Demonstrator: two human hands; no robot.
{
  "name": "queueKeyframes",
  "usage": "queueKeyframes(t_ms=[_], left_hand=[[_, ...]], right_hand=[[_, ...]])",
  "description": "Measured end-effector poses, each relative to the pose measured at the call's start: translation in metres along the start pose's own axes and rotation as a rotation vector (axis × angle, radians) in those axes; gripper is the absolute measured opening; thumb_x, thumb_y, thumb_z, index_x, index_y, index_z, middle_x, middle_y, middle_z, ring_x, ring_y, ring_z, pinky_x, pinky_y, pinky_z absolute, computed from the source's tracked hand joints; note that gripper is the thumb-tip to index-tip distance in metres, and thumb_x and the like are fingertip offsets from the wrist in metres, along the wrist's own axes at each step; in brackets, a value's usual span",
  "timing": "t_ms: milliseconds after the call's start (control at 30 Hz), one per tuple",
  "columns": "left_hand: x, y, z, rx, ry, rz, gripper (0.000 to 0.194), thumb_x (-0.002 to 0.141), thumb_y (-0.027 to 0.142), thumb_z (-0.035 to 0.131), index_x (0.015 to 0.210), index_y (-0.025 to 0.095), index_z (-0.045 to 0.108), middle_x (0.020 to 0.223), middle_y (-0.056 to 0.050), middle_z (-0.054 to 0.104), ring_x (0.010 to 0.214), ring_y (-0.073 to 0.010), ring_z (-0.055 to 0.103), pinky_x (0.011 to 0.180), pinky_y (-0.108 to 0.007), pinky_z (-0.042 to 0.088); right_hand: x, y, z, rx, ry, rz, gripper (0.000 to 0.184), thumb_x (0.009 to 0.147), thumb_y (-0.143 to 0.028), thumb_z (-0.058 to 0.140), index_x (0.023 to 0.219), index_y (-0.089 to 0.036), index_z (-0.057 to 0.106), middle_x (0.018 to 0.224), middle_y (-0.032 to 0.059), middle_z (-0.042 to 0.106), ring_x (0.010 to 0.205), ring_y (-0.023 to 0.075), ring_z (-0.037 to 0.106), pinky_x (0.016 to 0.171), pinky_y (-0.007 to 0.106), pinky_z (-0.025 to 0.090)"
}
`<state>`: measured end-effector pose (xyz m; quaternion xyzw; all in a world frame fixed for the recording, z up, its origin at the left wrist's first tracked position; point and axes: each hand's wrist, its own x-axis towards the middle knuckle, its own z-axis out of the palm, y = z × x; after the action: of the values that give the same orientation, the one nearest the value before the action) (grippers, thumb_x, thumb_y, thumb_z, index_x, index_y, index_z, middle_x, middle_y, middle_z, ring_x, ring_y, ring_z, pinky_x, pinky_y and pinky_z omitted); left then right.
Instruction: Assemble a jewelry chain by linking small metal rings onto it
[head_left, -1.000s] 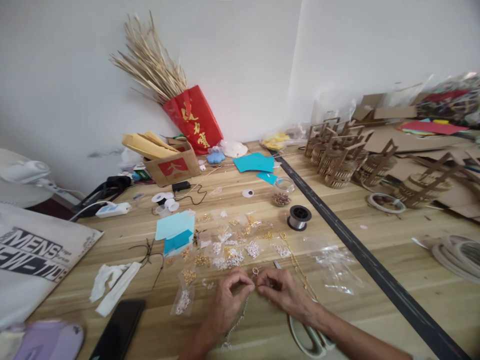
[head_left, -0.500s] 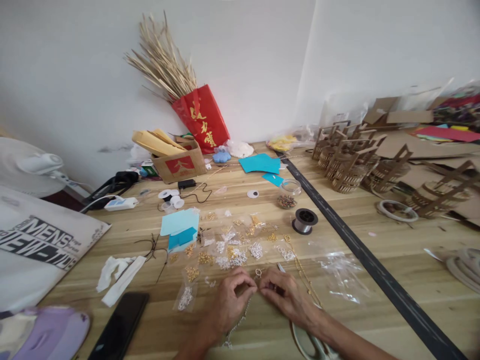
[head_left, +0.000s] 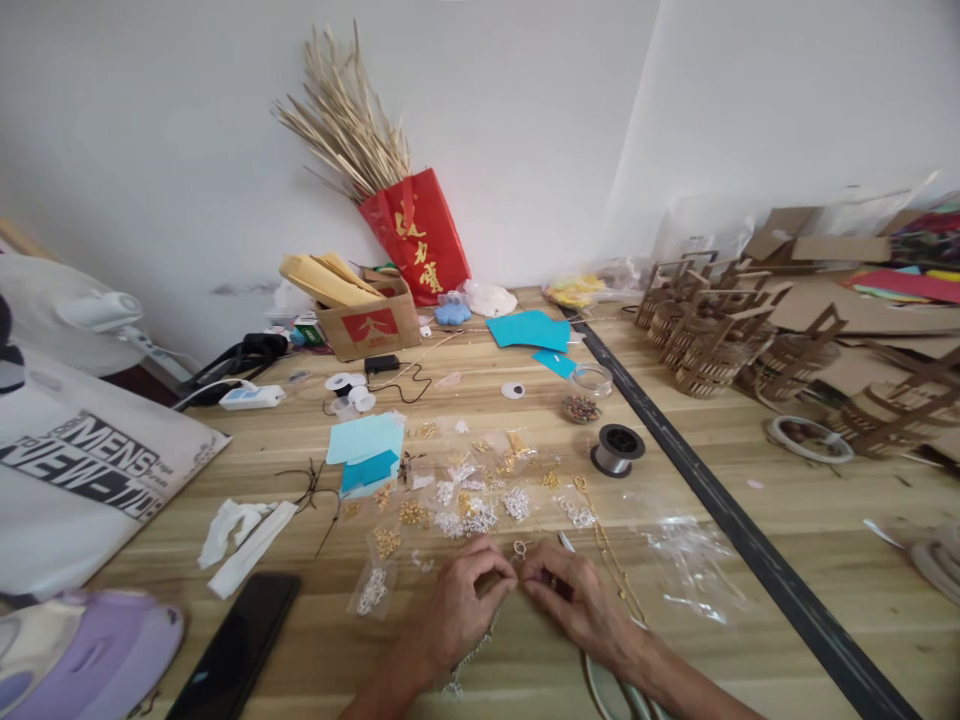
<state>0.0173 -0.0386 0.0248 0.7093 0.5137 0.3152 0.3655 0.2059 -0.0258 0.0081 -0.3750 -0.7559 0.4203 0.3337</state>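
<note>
My left hand (head_left: 466, 603) is closed in a pinch on a thin silver chain (head_left: 474, 655), which hangs from the fingers down onto the table. Fingertip to fingertip with it, my right hand (head_left: 574, 598) is also pinched; whatever it holds is too small to make out. Just beyond the fingertips is a small gold ring (head_left: 520, 549). Scissors (head_left: 592, 685) lie partly hidden under my right wrist. To the right of that hand runs a gold chain (head_left: 611, 565). Small bags of gold beads (head_left: 387, 543) and silver findings (head_left: 480, 518) spread out beyond my hands.
A wire spool (head_left: 618, 450) stands beyond my right hand, with clear plastic bags (head_left: 690, 550) nearer. At the left lie a black phone (head_left: 236, 650) and white cloth strips (head_left: 253, 548). Bamboo baskets (head_left: 709, 360) crowd the far right. A red bag (head_left: 424, 235) leans on the wall.
The view has turned slightly left, so the table things appear shifted a little right. Both hands keep their pinch, fingertips close together.
</note>
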Motion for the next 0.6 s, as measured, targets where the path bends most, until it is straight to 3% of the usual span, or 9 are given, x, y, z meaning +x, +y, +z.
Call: queueKeyframes(t_ms=[600], left_hand=[[-0.0020,0.0056,-0.0025,0.036,-0.030,-0.012,0.017,0.079,0.008,0.057,0.073,0.018,0.069,0.079,-0.003,0.064,0.075,-0.0163,0.057,0.070,-0.025,0.043]], right_hand=[[-0.0001,0.0008,0.0008,-0.055,-0.054,-0.012,0.019,0.093,-0.028,0.046,0.076,-0.021,0.050,0.073,0.0010,0.056,0.065,0.0152,0.052,0.060,0.025,0.040]])
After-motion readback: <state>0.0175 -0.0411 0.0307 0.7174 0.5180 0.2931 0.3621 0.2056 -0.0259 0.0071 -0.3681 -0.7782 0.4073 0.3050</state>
